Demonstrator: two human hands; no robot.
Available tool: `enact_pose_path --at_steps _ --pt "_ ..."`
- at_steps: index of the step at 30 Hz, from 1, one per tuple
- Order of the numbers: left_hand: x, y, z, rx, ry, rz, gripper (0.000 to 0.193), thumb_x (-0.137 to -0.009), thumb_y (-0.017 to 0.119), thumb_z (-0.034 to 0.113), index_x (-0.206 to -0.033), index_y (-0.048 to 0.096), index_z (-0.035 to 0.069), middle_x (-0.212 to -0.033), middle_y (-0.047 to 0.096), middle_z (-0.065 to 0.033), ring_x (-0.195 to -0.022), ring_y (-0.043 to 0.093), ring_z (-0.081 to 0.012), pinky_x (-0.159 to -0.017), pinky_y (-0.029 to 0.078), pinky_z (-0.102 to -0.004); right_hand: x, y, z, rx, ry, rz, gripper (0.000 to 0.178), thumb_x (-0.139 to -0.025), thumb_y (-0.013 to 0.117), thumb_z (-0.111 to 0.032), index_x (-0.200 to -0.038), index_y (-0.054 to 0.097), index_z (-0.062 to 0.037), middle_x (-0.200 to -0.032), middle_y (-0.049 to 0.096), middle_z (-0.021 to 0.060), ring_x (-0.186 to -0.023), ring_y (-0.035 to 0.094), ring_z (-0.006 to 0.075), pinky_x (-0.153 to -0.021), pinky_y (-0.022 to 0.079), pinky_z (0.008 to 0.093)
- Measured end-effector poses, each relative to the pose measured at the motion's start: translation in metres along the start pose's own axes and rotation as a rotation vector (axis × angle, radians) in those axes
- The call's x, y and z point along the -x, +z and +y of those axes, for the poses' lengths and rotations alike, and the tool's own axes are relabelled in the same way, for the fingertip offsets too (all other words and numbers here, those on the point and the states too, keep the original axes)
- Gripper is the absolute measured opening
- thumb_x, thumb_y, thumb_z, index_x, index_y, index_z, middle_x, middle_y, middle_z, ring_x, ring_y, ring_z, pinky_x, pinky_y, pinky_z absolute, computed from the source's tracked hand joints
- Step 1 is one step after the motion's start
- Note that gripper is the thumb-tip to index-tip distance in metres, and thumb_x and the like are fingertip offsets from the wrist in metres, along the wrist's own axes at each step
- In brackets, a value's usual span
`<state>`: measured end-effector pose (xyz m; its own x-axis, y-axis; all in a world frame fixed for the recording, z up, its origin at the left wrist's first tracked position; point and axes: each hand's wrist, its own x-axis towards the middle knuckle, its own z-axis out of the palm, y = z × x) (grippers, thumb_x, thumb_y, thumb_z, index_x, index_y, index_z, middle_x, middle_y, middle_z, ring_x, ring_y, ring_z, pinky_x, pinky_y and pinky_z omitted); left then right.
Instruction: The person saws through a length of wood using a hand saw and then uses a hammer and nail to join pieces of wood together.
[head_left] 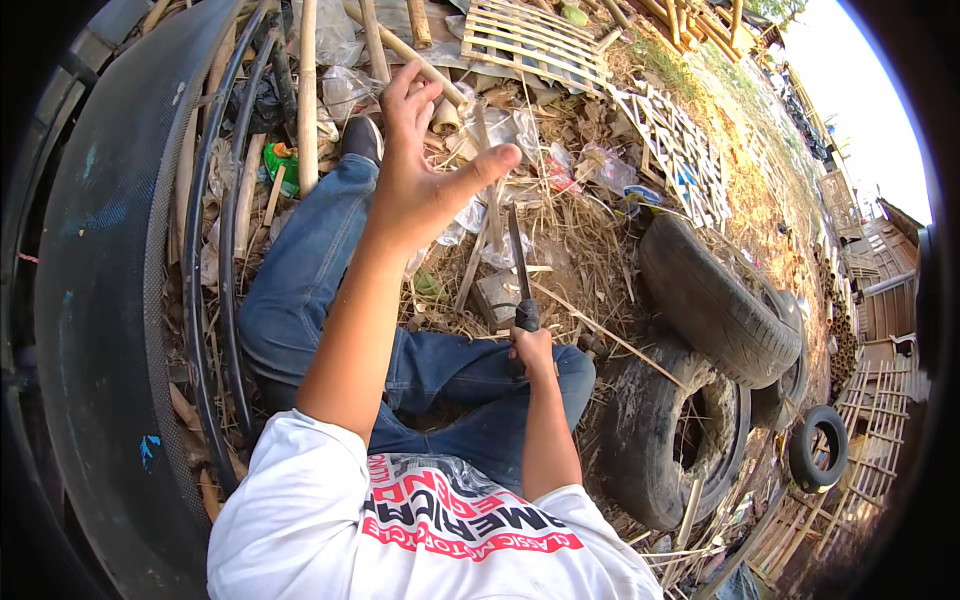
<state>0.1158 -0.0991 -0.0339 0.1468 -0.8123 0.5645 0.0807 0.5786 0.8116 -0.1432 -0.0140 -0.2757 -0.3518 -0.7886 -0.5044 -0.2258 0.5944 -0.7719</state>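
Observation:
My left hand [425, 185] is raised ahead of me with thumb and fingers spread apart, and nothing shows in its grasp. Behind it lie a bamboo pole [408, 52] and a short cut bamboo piece [446, 118]. In front of my right knee, my right hand [531, 350] is wrapped around the dark handle of a long knife [519, 262]. Its narrow blade points up and away from me. Just left of the handle a small grey block [494, 298] sits on the ground. A thin bamboo strip [605, 330] slants past the knife toward the tires.
Old tires [715, 300] are piled close on my right, with a smaller tire [818, 448] farther out. A large black curved panel [105, 300] and black tubes [197, 300] run along my left. Ahead lie woven bamboo lattices [535, 42], plastic bags, straw and dry leaves.

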Motion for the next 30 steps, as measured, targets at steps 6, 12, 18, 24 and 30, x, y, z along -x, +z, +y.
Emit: enact_pose_path --at_steps 6,12,18,24,30 --pt "0.003 0.016 -0.121 -0.026 -0.482 -0.088 0.083 -0.077 0.079 0.031 -0.139 0.029 0.007 -0.127 0.049 -0.0213 -0.119 0.049 -0.0299 -0.1 0.04 -0.0373 0.015 -0.008 -0.003 -0.16 -0.042 0.024 0.013 -0.072 0.059 -0.006 -0.062 0.054 0.001 -0.052 0.054 0.0085 -0.042 0.052 0.0171 -0.043 0.042 0.032" --pt "0.049 0.038 -0.295 -0.457 -0.799 -0.394 0.049 -0.078 0.077 0.029 -0.114 0.057 0.002 -0.085 0.067 -0.008 -0.07 0.063 -0.0109 -0.052 0.046 -0.0273 0.022 -0.011 0.011 -0.464 -0.079 0.031 0.005 -0.074 0.056 -0.005 -0.07 0.056 -0.0025 -0.054 0.056 0.0067 -0.046 0.053 0.0161 -0.045 0.04 0.0298" --pt "0.058 0.092 -0.355 -1.019 -0.801 -0.389 0.061 -0.071 0.075 0.052 -0.107 0.066 0.003 -0.105 0.068 -0.0194 -0.101 0.065 -0.031 -0.086 0.051 -0.0399 0.009 -0.021 0.015 -0.653 -0.005 -0.034 0.006 -0.076 0.054 0.001 -0.07 0.053 0.0015 -0.055 0.055 0.0095 -0.048 0.055 0.0188 -0.05 0.046 0.0315" --pt "0.051 0.114 -0.385 -1.078 -0.857 -0.287 0.053 -0.067 0.08 0.045 -0.096 0.07 0.002 -0.092 0.071 -0.0164 -0.088 0.068 -0.0301 -0.079 0.052 -0.0393 0.0 -0.02 0.016 -0.623 0.062 -0.065 0.005 -0.073 0.056 0.001 -0.069 0.053 0.0007 -0.055 0.054 0.009 -0.047 0.054 0.0185 -0.051 0.047 0.0317" --pt "0.043 0.078 -0.422 -0.733 -0.904 -0.204 0.035 -0.07 0.082 0.025 -0.091 0.07 0.0 -0.086 0.071 -0.0127 -0.076 0.068 -0.0227 -0.07 0.053 -0.0329 0.0 -0.018 0.012 -0.665 0.047 -0.178 0.004 -0.073 0.057 -0.003 -0.071 0.056 0.0001 -0.057 0.058 0.0089 -0.049 0.057 0.0172 -0.051 0.047 0.0302"
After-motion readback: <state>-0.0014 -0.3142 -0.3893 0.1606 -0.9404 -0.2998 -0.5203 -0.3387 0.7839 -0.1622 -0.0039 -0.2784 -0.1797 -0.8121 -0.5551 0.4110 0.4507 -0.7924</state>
